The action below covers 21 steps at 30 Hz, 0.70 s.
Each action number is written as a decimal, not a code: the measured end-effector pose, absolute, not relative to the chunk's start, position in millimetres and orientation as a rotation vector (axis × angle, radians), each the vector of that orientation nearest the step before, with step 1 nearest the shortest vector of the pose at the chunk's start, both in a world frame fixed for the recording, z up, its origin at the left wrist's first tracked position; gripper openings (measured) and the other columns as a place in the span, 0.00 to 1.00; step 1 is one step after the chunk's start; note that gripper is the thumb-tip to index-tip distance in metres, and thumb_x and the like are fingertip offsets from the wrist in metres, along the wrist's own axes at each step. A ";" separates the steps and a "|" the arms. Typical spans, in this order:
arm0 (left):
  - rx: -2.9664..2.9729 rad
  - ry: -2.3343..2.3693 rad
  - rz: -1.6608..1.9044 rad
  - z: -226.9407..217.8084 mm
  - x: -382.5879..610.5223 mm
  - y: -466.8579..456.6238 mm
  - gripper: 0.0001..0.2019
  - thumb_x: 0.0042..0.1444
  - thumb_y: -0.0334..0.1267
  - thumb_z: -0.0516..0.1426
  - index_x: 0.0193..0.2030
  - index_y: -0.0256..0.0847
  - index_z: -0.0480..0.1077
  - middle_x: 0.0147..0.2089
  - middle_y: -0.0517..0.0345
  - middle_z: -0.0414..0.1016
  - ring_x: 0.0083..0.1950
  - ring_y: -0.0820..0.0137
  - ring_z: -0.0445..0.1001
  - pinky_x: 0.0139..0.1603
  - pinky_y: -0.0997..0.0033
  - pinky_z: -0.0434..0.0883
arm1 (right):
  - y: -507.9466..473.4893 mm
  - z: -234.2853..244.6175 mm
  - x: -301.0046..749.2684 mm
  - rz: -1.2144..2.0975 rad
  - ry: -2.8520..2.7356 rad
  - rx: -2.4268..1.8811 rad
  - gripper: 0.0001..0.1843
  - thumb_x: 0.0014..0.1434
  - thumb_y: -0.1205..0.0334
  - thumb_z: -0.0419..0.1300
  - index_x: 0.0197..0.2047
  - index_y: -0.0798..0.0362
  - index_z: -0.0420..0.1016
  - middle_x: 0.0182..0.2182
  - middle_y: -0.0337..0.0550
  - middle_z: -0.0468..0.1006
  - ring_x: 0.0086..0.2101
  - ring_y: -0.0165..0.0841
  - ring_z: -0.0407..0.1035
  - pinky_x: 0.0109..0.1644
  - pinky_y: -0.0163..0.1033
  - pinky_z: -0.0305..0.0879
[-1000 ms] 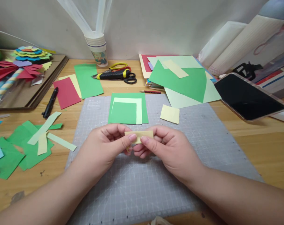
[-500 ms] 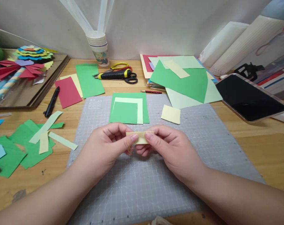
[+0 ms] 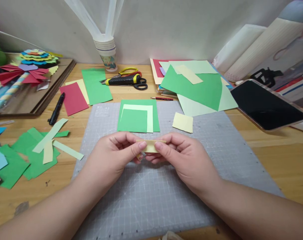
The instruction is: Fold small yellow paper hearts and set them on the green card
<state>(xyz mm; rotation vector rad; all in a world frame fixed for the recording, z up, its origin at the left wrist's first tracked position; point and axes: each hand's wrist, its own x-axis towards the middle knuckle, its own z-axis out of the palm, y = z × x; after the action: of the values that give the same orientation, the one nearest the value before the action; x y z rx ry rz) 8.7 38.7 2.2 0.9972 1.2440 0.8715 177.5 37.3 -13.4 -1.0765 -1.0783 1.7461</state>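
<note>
Between both hands is a small piece of pale yellow paper (image 3: 151, 146), narrow and apparently folded, held level above the grey cutting mat (image 3: 146, 200). My left hand (image 3: 121, 146) pinches its left end, thumb on top and fingers curled behind. My right hand (image 3: 177, 150) grips the other end the same way, the two thumbs a little apart. The fingers hide the paper's back side. Just beyond the hands lie stacked green and pale green paper squares (image 3: 135, 120). A pale yellow paper square (image 3: 182, 122) rests on the mat to their right.
Paper scraps (image 3: 39, 153) and a black pen (image 3: 57, 109) lie left. Scissors (image 3: 140, 83), a box cutter (image 3: 121, 80) and a paper cup stack (image 3: 108, 58) stand behind the mat. Coloured sheets (image 3: 193, 88) and a dark-screened tablet (image 3: 268, 104) are at right.
Both hands keep hold of the yellow paper, which has shifted very slightly right. The whole view has moved a touch; the things on the table stay as they were.
</note>
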 end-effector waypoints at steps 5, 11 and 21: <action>1.000 1.243 0.868 1.4 7.6 38.5 0.08 0.51 0.37 0.64 0.25 0.38 0.73 0.22 0.66 0.74 0.25 0.80 0.69 0.28 0.83 0.66 | 37.8 -12.9 177.6 1.754 -1.065 -1.072 0.07 0.57 0.59 0.64 0.32 0.54 0.77 0.27 0.40 0.82 0.29 0.27 0.77 0.36 0.31 0.74; 0.990 1.233 0.868 -0.7 7.2 38.7 0.09 0.52 0.38 0.64 0.25 0.38 0.73 0.22 0.66 0.74 0.25 0.80 0.69 0.28 0.83 0.67 | 37.2 -12.3 177.1 1.755 -1.050 -1.085 0.08 0.56 0.58 0.64 0.32 0.54 0.77 0.27 0.40 0.82 0.29 0.28 0.77 0.36 0.31 0.74; 0.984 1.203 0.867 -0.5 8.2 38.4 0.08 0.53 0.37 0.63 0.25 0.38 0.73 0.21 0.66 0.74 0.24 0.81 0.70 0.28 0.84 0.67 | 37.4 -11.7 177.1 1.742 -1.057 -1.123 0.09 0.55 0.57 0.65 0.31 0.54 0.77 0.26 0.41 0.82 0.29 0.30 0.77 0.36 0.34 0.75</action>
<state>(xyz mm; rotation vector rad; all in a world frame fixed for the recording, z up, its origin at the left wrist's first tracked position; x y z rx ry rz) 8.2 38.4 -0.5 0.9841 1.2026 0.8669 177.1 37.4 -11.7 -1.1226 -1.0566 1.7424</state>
